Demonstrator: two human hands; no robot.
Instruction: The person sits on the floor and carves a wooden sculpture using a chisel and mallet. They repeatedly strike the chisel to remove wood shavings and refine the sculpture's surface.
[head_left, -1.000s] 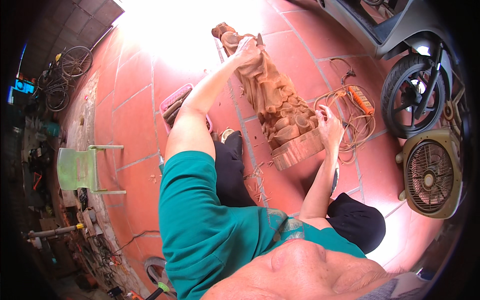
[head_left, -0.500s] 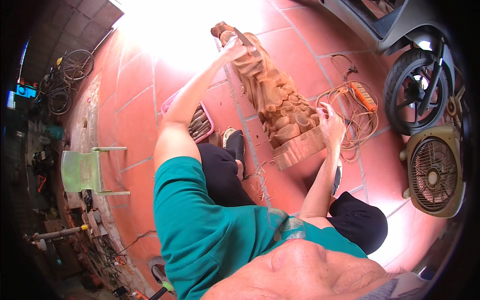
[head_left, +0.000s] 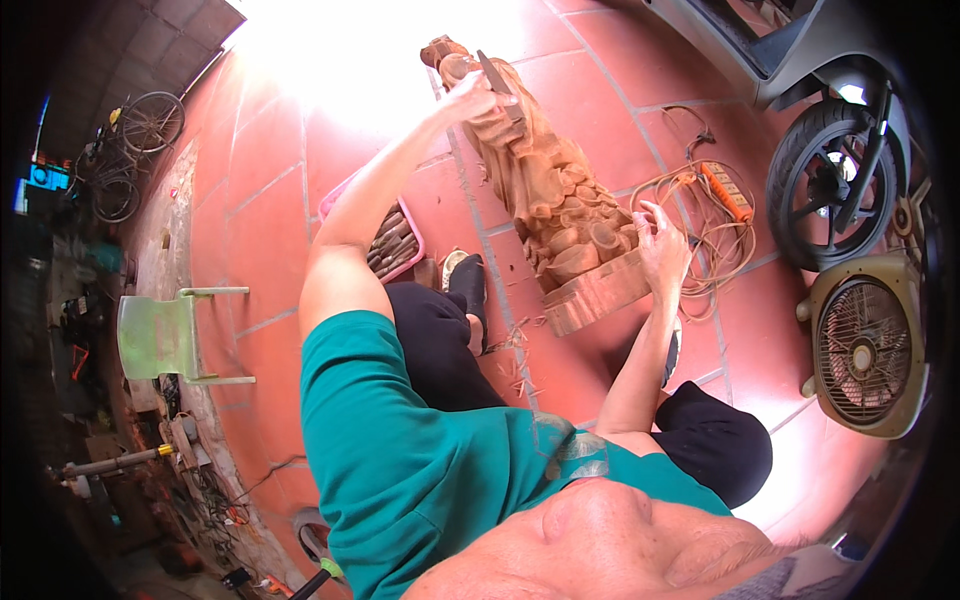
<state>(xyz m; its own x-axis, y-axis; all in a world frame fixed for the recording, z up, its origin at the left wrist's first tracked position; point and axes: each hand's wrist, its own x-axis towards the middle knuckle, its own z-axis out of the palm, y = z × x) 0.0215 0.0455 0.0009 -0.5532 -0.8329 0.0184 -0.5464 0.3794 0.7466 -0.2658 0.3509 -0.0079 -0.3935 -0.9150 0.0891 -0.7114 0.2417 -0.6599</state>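
A reddish-brown wood carving (head_left: 550, 190) with deep folds and rounded lumps lies slantwise on the floor, its flat base nearest me. At its far end, my left hand (head_left: 472, 98) is closed on a dark flat strip (head_left: 500, 85), which lies against the carved surface. The strip's exact kind cannot be made out. My right hand (head_left: 663, 248) is at the right corner of the base, its fingers bent against the wood. Part of that grip is hidden.
Left of the carving, a pink tray (head_left: 417, 235) holds several wooden-handled tools, partly behind my left arm. Orange cable and a power strip (head_left: 726, 193) lie to the right, near a motorbike wheel (head_left: 833, 185) and a box fan (head_left: 865, 345). A green chair (head_left: 160, 337) stands left.
My left hand and the dark strip have shifted slightly at the carving's far end, and the strip's angle looks a little different. My right hand stays at the base.
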